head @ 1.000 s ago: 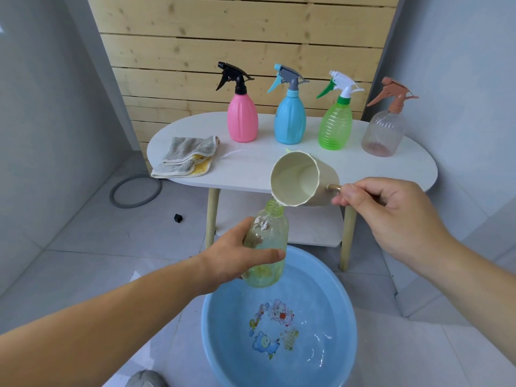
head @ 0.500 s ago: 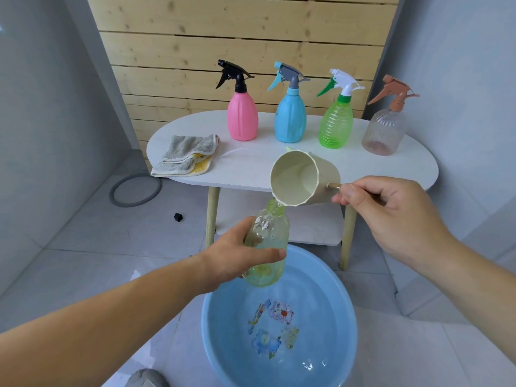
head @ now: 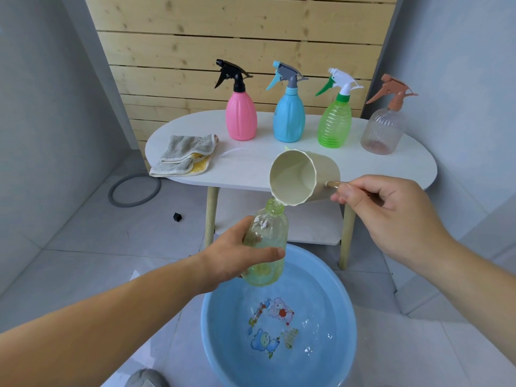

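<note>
Over the far rim of the blue basin [head: 212,331], tips a cream cup [head: 301,177] toward an uncapped clear bottle [head: 268,241]. With the left hand [head: 231,255], grips the bottle round its middle, thumb across the front and fingers curled behind, and holds it nearly upright directly above the basin's far edge. With the right hand [head: 391,216], above and to the right of the basin, pinches the cup's thin handle between thumb and curled fingers, cup turned on its side, lip right at the bottle's green-tinted mouth; touching or just apart, impossible to tell.

In the basin: water over a cartoon print. Beyond the basin: a white oval table [head: 251,163] with four spray bottles in a row — pink [head: 241,118], blue [head: 289,121], green [head: 334,124] and a clear one with a brown trigger [head: 382,132]. Farther left of the basin, at the table's end, a folded grey-and-yellow towel [head: 185,155]. On the floor beyond and left of the basin, a grey ring [head: 134,190] and a small black object [head: 177,217].
</note>
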A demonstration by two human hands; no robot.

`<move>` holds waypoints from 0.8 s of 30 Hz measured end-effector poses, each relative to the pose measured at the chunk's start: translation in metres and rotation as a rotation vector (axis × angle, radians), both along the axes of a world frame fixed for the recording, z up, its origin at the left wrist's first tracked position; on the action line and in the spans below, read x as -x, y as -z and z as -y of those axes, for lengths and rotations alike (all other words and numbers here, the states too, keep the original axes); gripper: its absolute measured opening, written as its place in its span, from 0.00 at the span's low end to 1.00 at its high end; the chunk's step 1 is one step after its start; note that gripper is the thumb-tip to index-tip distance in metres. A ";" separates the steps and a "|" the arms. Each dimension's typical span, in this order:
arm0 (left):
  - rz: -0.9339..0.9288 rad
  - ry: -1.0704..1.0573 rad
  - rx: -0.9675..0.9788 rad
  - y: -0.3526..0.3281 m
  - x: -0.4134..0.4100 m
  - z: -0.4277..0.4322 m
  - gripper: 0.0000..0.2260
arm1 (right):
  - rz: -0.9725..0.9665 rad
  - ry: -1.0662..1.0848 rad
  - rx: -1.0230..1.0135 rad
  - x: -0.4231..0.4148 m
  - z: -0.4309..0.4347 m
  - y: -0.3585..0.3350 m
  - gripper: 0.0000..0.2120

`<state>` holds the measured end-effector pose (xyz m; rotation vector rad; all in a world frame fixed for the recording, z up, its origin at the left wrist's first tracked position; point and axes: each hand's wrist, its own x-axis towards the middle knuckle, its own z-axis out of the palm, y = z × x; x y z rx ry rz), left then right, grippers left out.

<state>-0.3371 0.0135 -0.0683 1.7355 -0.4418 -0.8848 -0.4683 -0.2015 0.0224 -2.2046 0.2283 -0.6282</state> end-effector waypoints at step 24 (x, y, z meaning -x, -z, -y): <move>0.011 0.000 -0.013 0.001 0.000 0.001 0.33 | 0.042 0.005 0.041 -0.002 0.001 0.003 0.08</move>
